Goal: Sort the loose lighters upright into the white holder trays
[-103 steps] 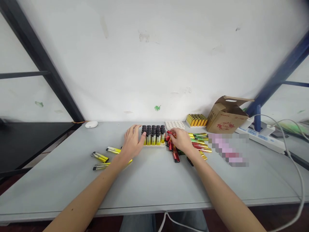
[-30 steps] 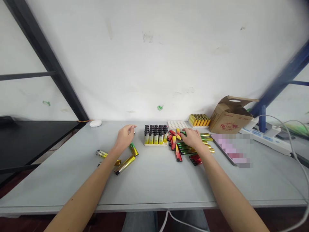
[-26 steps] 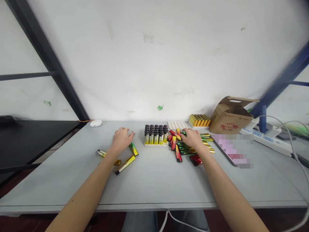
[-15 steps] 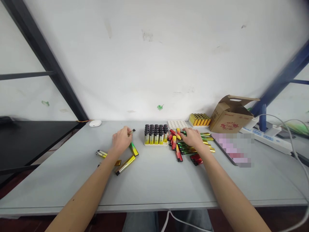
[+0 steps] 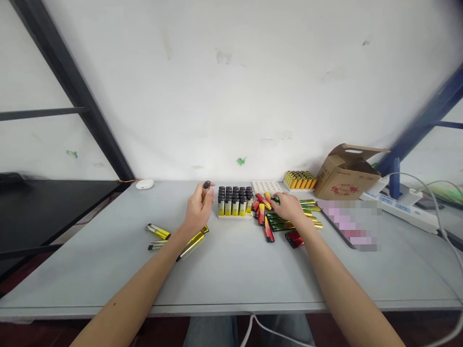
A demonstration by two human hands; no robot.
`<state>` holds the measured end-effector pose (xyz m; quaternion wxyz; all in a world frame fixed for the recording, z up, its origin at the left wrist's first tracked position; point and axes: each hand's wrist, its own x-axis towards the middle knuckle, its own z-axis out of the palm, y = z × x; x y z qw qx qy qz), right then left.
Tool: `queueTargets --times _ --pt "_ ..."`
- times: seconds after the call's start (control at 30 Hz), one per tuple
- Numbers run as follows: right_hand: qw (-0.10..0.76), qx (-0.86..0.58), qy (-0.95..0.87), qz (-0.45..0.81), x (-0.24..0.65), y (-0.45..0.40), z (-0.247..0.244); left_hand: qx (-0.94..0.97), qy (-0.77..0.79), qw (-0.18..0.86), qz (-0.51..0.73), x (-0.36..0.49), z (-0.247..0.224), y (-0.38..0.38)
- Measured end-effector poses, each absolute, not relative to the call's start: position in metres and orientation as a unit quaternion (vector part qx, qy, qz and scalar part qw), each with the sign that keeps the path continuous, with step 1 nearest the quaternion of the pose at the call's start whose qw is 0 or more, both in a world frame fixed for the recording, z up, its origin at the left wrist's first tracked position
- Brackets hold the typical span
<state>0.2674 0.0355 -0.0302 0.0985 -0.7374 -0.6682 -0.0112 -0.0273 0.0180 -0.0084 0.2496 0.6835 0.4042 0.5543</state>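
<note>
A dark-topped lighter point(image 5: 206, 185) stands nearly upright in my left hand point(image 5: 198, 207), closed around it just left of a white rack point(image 5: 235, 216) filled with rows of yellow-and-silver lighters point(image 5: 235, 206). Over on the right, my right hand point(image 5: 288, 207) rests low with bent fingers around the black-and-green end of a lighter point(image 5: 276, 199); its palm hides part of the pile. Green-and-gold lighters point(image 5: 282, 225) lie beneath and beside that hand. Red-and-yellow lighters point(image 5: 268, 230) are scattered between it and the rack.
Loose yellow lighters point(image 5: 159, 232) lie near my left forearm. Behind are an unfilled white rack point(image 5: 266, 187), a rack of gold lighters point(image 5: 300, 180) and an open cardboard box point(image 5: 340, 180). A pixelated flat object point(image 5: 349, 224) and a power strip point(image 5: 405, 207) sit at right.
My left hand has moved right, to the filled rack's side, and turned its lighter from lying tilted to nearly upright. My right hand has stayed in place.
</note>
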Motion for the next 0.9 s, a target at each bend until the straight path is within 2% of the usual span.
queueTargets --times 0.27,0.5,0.67,0.9 --pt "0.095 -0.739 -0.667 -0.006 0.269 0.038 -0.033 0.655 0.346 0.396 0.542 -0.024 -0.014 0.018" --pt "0.088 -0.734 -0.673 -0.018 0.271 0.037 -0.033 0.505 0.350 0.582 0.532 -0.025 0.008 0.023" --pt "0.076 -0.735 -0.673 -0.015 0.271 0.038 -0.033 0.440 0.381 0.613 0.534 -0.029 0.017 0.025" --pt "0.087 -0.739 -0.668 -0.007 0.269 0.037 -0.032 0.442 0.394 0.623 0.511 -0.027 0.011 0.027"
